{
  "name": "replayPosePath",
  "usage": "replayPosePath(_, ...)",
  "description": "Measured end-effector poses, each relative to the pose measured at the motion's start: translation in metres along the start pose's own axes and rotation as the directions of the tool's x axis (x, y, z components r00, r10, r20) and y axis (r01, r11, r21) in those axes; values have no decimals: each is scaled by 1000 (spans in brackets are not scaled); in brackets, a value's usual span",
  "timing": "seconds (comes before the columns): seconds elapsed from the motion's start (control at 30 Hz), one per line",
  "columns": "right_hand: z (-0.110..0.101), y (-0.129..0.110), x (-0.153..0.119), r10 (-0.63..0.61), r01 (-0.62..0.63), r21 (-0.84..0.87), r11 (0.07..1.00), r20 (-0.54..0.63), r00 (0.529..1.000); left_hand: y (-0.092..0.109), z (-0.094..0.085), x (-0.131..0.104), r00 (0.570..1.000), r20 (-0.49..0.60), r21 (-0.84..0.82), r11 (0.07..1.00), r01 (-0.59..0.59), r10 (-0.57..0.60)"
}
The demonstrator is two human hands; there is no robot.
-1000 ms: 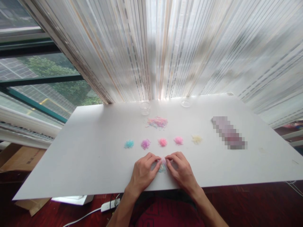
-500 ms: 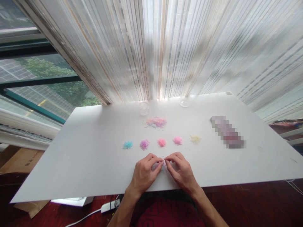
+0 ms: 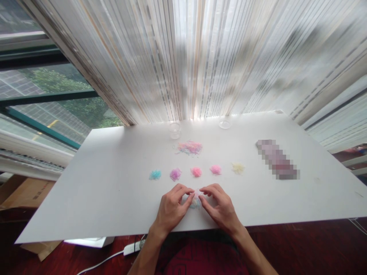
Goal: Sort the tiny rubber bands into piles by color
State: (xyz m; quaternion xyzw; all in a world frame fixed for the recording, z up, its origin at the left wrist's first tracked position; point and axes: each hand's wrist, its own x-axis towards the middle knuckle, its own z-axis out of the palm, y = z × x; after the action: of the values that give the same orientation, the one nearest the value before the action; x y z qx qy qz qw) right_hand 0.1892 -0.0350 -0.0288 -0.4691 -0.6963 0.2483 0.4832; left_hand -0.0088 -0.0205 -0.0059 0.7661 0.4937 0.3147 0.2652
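Note:
Near the table's front edge, my left hand (image 3: 173,205) has its thumb and forefinger pinched together; whatever lies between them is too small to make out. My right hand (image 3: 219,204) is just to its right, thumb and forefinger a little apart. Between and under the fingertips lies a small mixed pile of pastel bands (image 3: 195,202). Beyond the hands, small piles run in a row: blue (image 3: 155,175), purple (image 3: 175,174), coral (image 3: 196,172), pink (image 3: 215,170) and pale yellow (image 3: 237,168). A larger mixed pile (image 3: 189,147) lies behind them.
On the white table (image 3: 100,183), a clear round container (image 3: 175,131) and a clear lid (image 3: 224,124) stand near the back edge. A blurred purplish object (image 3: 277,159) lies at the right. Striped curtains hang behind the table. A cardboard box (image 3: 27,193) is at the lower left.
My hands have moved slightly apart, and the right thumb and forefinger have opened. More of the small mixed pile between them now shows.

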Motion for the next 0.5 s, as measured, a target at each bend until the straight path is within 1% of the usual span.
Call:
replayPosePath(0.17, 0, 0, 1, -17, 17, -9, 1000, 6, 1000, 2, 0, 1, 1000, 0, -13, 1000, -8, 8)
replayPosePath(0.5, -1, -2, 2, -5, 5, -7, 1000, 9, 1000, 2, -1, 1, 1000, 0, -11, 1000, -23, 23)
